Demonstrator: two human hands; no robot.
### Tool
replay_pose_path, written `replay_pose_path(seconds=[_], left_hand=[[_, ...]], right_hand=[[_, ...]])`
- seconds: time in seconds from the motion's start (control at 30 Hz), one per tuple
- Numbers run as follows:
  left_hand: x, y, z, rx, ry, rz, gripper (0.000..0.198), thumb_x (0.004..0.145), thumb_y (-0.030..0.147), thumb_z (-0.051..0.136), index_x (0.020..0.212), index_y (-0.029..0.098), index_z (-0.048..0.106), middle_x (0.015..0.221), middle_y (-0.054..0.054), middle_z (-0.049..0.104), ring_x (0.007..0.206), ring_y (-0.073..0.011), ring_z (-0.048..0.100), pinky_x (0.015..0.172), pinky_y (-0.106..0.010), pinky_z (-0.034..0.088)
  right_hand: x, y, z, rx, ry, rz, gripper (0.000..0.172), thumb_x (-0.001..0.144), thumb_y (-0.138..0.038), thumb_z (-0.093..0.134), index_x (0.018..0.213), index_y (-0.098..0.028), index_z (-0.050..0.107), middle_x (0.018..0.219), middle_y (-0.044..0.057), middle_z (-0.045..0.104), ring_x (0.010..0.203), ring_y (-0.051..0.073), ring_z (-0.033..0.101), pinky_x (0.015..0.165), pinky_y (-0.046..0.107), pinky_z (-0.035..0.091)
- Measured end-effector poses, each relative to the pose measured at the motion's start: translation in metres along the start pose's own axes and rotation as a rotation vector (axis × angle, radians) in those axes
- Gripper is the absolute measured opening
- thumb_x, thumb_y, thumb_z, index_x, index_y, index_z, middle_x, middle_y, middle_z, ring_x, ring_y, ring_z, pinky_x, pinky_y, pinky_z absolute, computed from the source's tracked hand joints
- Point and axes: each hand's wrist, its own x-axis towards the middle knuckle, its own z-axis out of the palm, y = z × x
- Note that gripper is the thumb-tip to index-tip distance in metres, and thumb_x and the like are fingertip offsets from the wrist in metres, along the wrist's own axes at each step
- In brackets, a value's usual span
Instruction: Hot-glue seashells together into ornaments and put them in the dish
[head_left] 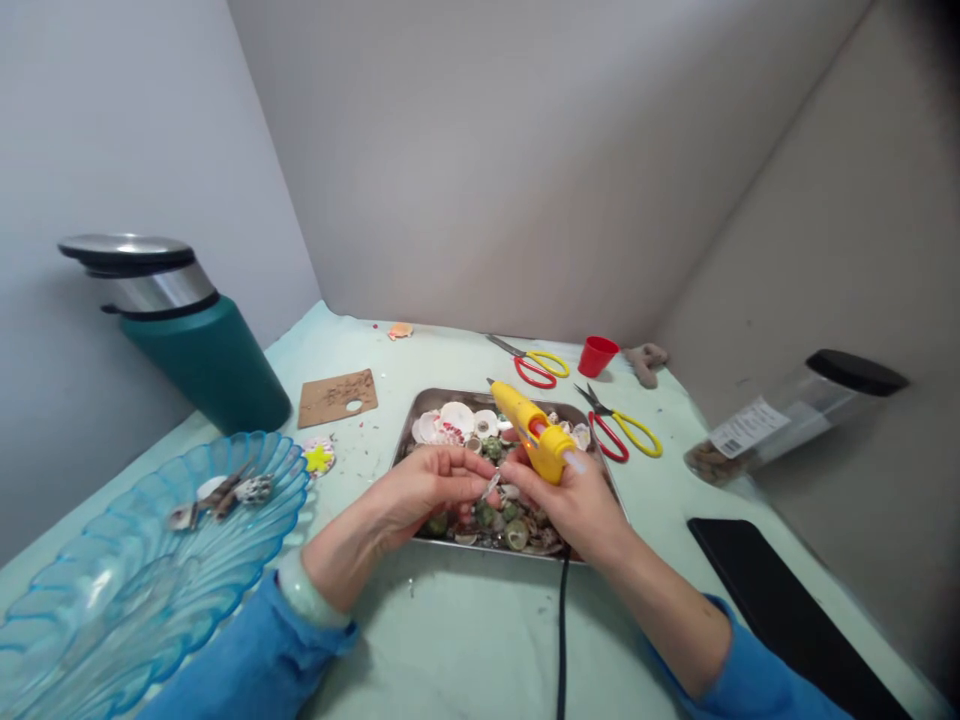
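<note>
The left hand and right hand are hiding some shells from me, and the right is covering part of the glue gun. I'm failing to identify the tiny piece between them. The bottom edge is cutting off the cord, blue dish and black slab.

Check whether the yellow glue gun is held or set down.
Held: the right hand grips the glue gun, nozzle pointing away, over the metal tray.
</note>
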Motion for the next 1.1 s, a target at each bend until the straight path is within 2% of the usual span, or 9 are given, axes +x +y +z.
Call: replay_pose_path(seconds=[0.3, 0.37, 0.43, 0.53, 0.63, 0.83, 0.97, 1.1], left_hand=[[-0.001, 0.000, 0.000, 0.031, -0.038, 0.007, 0.034, 0.070, 0.027, 0.075, 0.099, 0.013, 0.063, 0.077, -0.005, 0.069, 0.061, -0.0100, 0.055, 0.056, -0.022, 0.042], [-0.003, 0.000, 0.000, 0.023, -0.044, 0.017, 0.037, 0.071, 0.027, 0.074, 0.104, 0.015, 0.064, 0.078, -0.004, 0.068, 0.058, -0.0089, 0.054, 0.057, -0.022, 0.041], [-0.004, 0.000, 0.000, 0.010, -0.036, 0.025, 0.037, 0.072, 0.027, 0.073, 0.106, 0.015, 0.064, 0.079, -0.003, 0.067, 0.056, -0.0072, 0.051, 0.057, -0.022, 0.042], [-0.005, 0.001, 0.000, -0.029, -0.003, 0.062, 0.031, 0.072, 0.025, 0.073, 0.100, 0.015, 0.064, 0.079, -0.002, 0.066, 0.056, -0.0070, 0.052, 0.058, -0.023, 0.043], [-0.006, 0.002, 0.001, -0.086, 0.052, 0.152, 0.028, 0.069, 0.023, 0.075, 0.090, 0.016, 0.059, 0.078, -0.002, 0.067, 0.060, -0.0082, 0.055, 0.059, -0.022, 0.044], [-0.005, 0.001, 0.008, 0.020, 0.198, 0.312, 0.021, 0.068, 0.023, 0.075, 0.079, 0.015, 0.060, 0.084, -0.003, 0.070, 0.071, -0.0112, 0.059, 0.066, -0.024, 0.047], [-0.004, -0.001, 0.013, 0.130, 0.227, 0.330, 0.016, 0.068, 0.023, 0.074, 0.077, 0.014, 0.064, 0.083, -0.003, 0.070, 0.068, -0.0108, 0.059, 0.067, -0.024, 0.047], [-0.004, 0.000, 0.018, 0.148, 0.225, 0.364, 0.013, 0.068, 0.021, 0.074, 0.074, 0.014, 0.064, 0.081, -0.003, 0.069, 0.071, -0.0118, 0.061, 0.070, -0.024, 0.047]], right_hand=[[-0.003, 0.001, -0.002, -0.147, -0.046, -0.038, 0.016, 0.080, -0.034, 0.062, 0.082, -0.019, 0.060, 0.076, 0.001, 0.063, 0.071, 0.017, 0.059, 0.061, 0.027, 0.048], [-0.003, 0.003, -0.003, -0.134, -0.033, -0.044, 0.016, 0.080, -0.034, 0.063, 0.083, -0.018, 0.060, 0.074, 0.001, 0.062, 0.068, 0.016, 0.058, 0.060, 0.027, 0.047], [-0.004, 0.004, -0.003, -0.111, -0.016, -0.034, 0.020, 0.081, -0.035, 0.063, 0.091, -0.018, 0.061, 0.071, -0.001, 0.058, 0.062, 0.014, 0.054, 0.057, 0.026, 0.045], [-0.005, 0.006, -0.004, -0.093, 0.017, -0.013, 0.030, 0.081, -0.038, 0.062, 0.104, -0.018, 0.061, 0.072, 0.000, 0.057, 0.055, 0.012, 0.049, 0.051, 0.025, 0.042], [-0.005, 0.006, -0.004, -0.088, 0.041, -0.010, 0.033, 0.081, -0.039, 0.063, 0.105, -0.017, 0.062, 0.075, 0.001, 0.058, 0.055, 0.012, 0.048, 0.050, 0.025, 0.041], [-0.007, 0.002, -0.003, 0.085, -0.047, 0.031, 0.034, 0.081, -0.041, 0.063, 0.106, -0.018, 0.058, 0.076, 0.001, 0.059, 0.053, 0.010, 0.047, 0.049, 0.024, 0.042], [-0.007, 0.000, -0.003, 0.093, -0.088, -0.012, 0.027, 0.082, -0.037, 0.063, 0.102, -0.019, 0.060, 0.076, -0.001, 0.057, 0.055, 0.010, 0.047, 0.051, 0.023, 0.042], [-0.007, 0.002, -0.003, 0.062, -0.102, -0.044, 0.019, 0.083, -0.035, 0.062, 0.094, -0.019, 0.062, 0.078, 0.000, 0.057, 0.059, 0.011, 0.050, 0.055, 0.024, 0.044]])
